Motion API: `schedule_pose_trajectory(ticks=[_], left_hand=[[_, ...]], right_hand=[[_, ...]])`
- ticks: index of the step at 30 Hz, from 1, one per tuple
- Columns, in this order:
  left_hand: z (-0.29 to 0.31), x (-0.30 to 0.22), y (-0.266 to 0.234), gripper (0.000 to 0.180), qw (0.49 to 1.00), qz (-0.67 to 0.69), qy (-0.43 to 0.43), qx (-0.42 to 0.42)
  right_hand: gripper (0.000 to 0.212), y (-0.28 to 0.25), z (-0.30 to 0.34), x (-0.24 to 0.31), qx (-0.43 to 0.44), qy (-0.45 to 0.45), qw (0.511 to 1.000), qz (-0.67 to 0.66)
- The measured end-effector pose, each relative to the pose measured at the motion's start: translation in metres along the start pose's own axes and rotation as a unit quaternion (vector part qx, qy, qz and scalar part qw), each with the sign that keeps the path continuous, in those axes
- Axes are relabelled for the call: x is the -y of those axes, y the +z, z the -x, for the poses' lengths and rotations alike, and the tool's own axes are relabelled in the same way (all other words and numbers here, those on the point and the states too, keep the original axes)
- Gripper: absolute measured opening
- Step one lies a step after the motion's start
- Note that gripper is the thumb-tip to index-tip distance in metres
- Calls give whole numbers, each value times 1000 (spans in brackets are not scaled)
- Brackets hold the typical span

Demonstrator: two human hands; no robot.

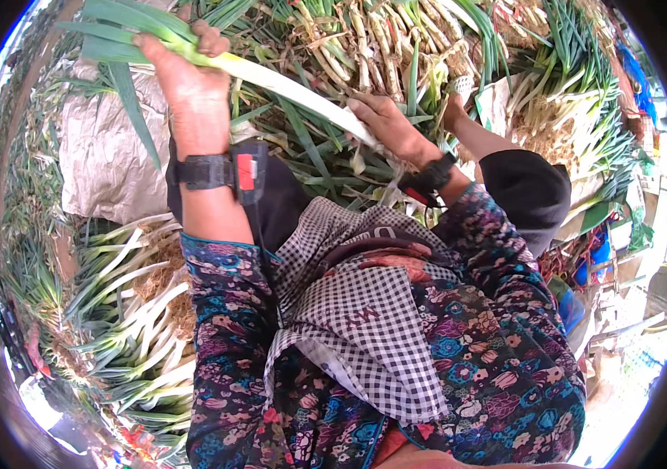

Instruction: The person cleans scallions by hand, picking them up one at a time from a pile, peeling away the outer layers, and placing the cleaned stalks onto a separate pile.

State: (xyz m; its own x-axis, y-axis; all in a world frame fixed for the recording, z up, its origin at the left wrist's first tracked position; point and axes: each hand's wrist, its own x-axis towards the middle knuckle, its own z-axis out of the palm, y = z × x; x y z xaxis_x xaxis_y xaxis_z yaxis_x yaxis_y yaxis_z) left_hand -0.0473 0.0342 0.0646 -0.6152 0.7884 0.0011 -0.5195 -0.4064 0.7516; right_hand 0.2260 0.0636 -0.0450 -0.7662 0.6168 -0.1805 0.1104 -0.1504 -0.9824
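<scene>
A long green onion slants across the top of the view, its green leaves at the upper left and its white stalk running down to the right. My left hand is closed around it where leaves meet stalk. At the lower, root end my right hand is closed on the white stalk; its fingertips are partly hidden, as is the root tip. Below the stalk, loose green leaves cover the ground between my legs.
Untrimmed green onions with dry brown skins lie in a heap ahead. Stacked onions lie to the left and right. A crumpled brown paper sack sits by my left forearm. My bare foot rests near the right pile.
</scene>
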Motion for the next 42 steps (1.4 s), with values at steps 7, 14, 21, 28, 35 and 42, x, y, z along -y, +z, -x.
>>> schedule_pose_trajectory(ticks=[7, 14, 21, 28, 35, 42], left_hand=[[5, 7, 14, 69, 987, 119, -79, 79], [7, 37, -4, 55, 966, 155, -116, 174], [10, 21, 8, 57, 876, 326, -213, 284], [-5, -23, -22, 58, 995, 35, 31, 91], [-27, -49, -77, 57, 955, -81, 167, -232], [-7, -45, -36, 60, 951, -14, 140, -275]], right_hand=[[38, -8, 44, 33, 91, 70, 989, -92], [43, 24, 24, 53, 133, -57, 988, -55], [44, 20, 38, 49, 65, -146, 983, 94], [19, -40, 103, -26, 39, -94, 963, 251], [30, -141, 131, -154, 66, 221, 813, 535], [25, -91, 89, -68, -79, -83, 849, 516]])
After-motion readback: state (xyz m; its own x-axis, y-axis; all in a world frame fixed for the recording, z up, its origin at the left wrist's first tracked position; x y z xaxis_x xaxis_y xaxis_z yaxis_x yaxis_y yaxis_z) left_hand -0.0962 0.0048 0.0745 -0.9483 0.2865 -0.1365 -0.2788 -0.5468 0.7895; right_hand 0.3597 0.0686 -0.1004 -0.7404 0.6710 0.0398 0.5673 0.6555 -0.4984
